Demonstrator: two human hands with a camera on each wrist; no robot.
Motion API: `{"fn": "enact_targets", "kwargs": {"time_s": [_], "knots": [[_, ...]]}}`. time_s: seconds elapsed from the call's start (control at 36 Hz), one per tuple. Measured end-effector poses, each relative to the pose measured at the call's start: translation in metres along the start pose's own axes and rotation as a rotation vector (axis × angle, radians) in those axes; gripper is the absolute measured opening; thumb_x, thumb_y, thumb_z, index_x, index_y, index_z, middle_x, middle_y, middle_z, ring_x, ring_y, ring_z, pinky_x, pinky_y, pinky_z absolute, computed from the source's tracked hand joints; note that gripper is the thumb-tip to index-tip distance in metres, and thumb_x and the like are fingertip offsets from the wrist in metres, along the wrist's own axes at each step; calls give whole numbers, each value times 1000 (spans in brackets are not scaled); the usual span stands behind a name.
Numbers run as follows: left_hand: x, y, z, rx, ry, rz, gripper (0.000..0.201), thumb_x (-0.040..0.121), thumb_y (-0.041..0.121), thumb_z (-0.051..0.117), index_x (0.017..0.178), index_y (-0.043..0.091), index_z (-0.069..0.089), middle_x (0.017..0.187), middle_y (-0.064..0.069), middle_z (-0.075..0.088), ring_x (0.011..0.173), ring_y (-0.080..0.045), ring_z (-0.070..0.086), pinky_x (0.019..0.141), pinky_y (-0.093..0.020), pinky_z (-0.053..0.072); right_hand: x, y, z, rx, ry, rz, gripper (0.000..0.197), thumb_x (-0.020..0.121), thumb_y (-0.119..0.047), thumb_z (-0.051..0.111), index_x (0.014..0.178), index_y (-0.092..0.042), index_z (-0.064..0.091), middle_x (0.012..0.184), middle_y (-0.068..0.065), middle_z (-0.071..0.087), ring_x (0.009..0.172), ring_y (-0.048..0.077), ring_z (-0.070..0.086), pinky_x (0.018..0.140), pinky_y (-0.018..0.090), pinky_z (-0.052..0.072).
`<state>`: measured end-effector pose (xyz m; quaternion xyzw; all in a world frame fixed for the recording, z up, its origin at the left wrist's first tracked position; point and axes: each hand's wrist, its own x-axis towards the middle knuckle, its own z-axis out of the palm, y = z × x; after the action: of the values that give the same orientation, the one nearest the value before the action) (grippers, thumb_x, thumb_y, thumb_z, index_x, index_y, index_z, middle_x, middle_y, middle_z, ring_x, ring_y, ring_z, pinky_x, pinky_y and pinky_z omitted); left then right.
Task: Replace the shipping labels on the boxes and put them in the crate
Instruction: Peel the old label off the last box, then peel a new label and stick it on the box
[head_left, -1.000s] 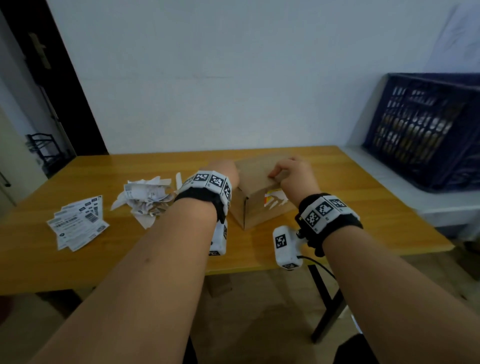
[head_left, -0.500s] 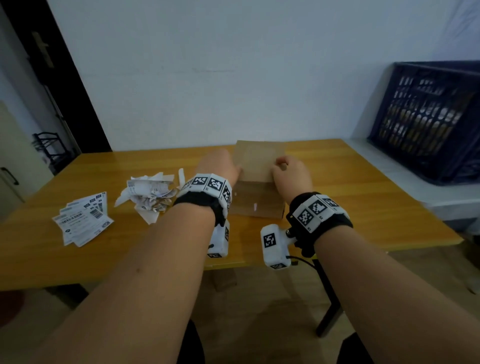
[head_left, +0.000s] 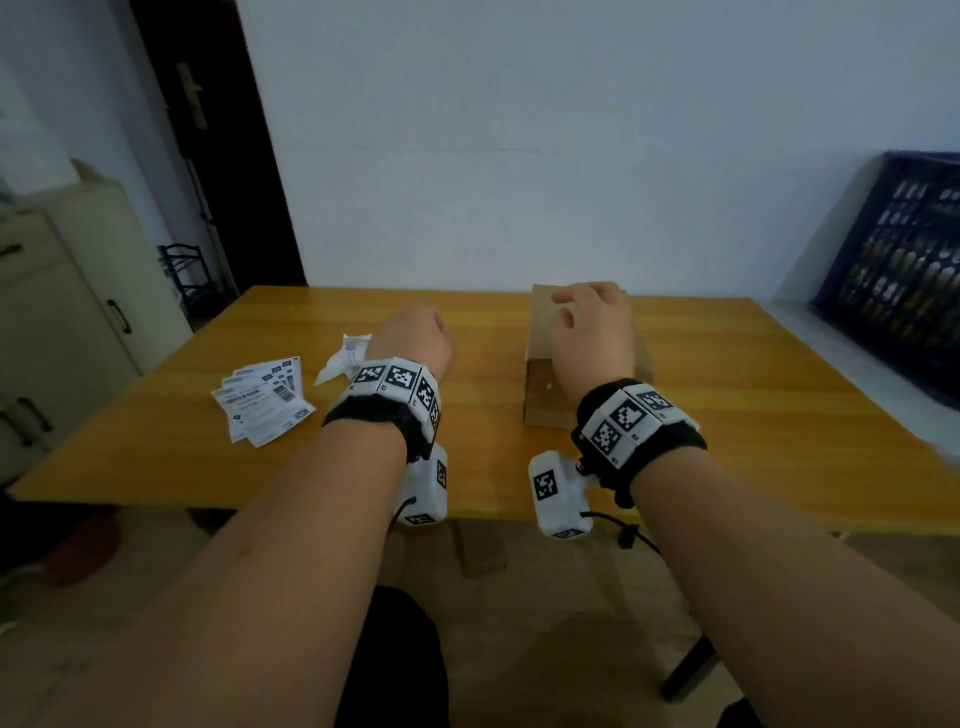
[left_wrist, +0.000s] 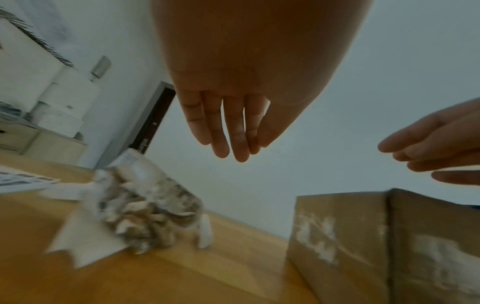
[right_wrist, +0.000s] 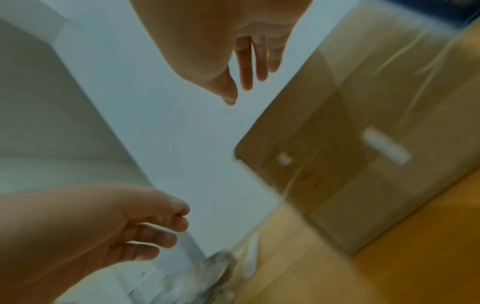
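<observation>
Item: brown cardboard box (head_left: 540, 332), mid yellow wooden counter (head_left: 727, 405), old label stripped. Our right hand (head_left: 592, 332) rests over it, fingers loose; left hand (head_left: 410, 338) empty, fingers straight, nr crumpled white label scraps (left_wrist: 145, 214). Next, we judge: pick fresh printed white labels (head_left: 262, 402), stick one; dark blue plastic crate (head_left: 904, 280) waits at right

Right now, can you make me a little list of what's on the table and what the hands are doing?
table: wooden table
box: cardboard box on the table, its sides showing torn white label residue
left hand: left hand open, fingers straight, holding nothing, above the crumpled paper
right hand: right hand open, over the box top; contact cannot be told
old labels: crumpled paper pile on the table, left of the box
new labels: flat label sheets fanned out, farther left
crate: dark blue crate off the table, at the right
</observation>
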<state>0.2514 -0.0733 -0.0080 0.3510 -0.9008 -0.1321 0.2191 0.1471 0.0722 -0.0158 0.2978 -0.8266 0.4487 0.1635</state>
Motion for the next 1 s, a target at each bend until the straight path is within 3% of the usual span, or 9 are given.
{"fn": "enact_targets", "kwargs": {"time_s": [0.11,0.22,0.33,0.5,0.61,0.67,0.75,0.92,1.0], "knots": [[-15,-45,-12,-20,105,-95,22,95,17,44,103,17,64,94,-2,65,70,-16,52,59,-27,39,-12,-33,32,66,-84,-63,25,96,-7,46,111,-12,65,125,4,51,115,19,51,87,25,43],[-20,-95,-27,-53,149,-196,25,92,12,45,108,17,63,112,-6,63,95,-27,58,69,-30,39,-26,-62,66,103,-205,-73,27,97,-7,43,112,-13,65,126,2,50,94,14,51,71,17,39],[-26,-139,-40,-6,154,-241,25,91,8,46,107,13,65,112,-8,63,98,-27,58,70,-31,39,-40,-90,100,167,-335,-96,28,95,-6,43,110,-12,66,120,5,58,97,20,58,75,28,47],[-37,-191,-46,68,31,-321,31,91,5,48,114,16,66,125,-7,60,107,-26,58,84,-32,46,-62,-128,141,164,-472,-117,25,96,-12,44,107,-16,67,96,3,69,76,18,61,68,33,53],[-42,-207,-41,115,-58,-330,25,96,22,49,108,13,68,117,-8,64,92,-22,58,82,-32,46,-68,-143,166,-19,-613,-150,26,97,-13,42,102,-8,67,93,7,67,81,22,63,72,34,55],[-43,-211,-38,82,-121,-343,27,96,28,52,108,12,69,115,-8,65,87,-19,54,78,-29,43,-70,-145,181,-174,-733,-165,24,97,-12,42,90,-4,63,87,7,63,80,22,61,65,30,53],[-43,-219,-36,93,-182,-354,32,93,36,56,116,17,66,121,-4,63,98,-19,57,85,-29,45,-70,-142,201,-242,-839,-122,29,98,-22,48,72,-10,52,73,3,53,70,20,56,53,26,41],[-43,-227,-37,71,-165,-353,35,87,36,65,117,18,64,122,-2,61,108,-20,57,93,-33,47,-70,-139,215,-240,-820,-87,39,95,-28,53,61,-15,39,65,3,44,55,16,45,45,26,30],[-43,-227,-37,54,-153,-351,33,87,34,66,116,18,64,121,-2,60,107,-19,56,91,-32,47,-70,-142,215,-174,-822,-63,30,93,-28,55,67,-14,48,68,2,51,59,17,51,48,26,35]]}}
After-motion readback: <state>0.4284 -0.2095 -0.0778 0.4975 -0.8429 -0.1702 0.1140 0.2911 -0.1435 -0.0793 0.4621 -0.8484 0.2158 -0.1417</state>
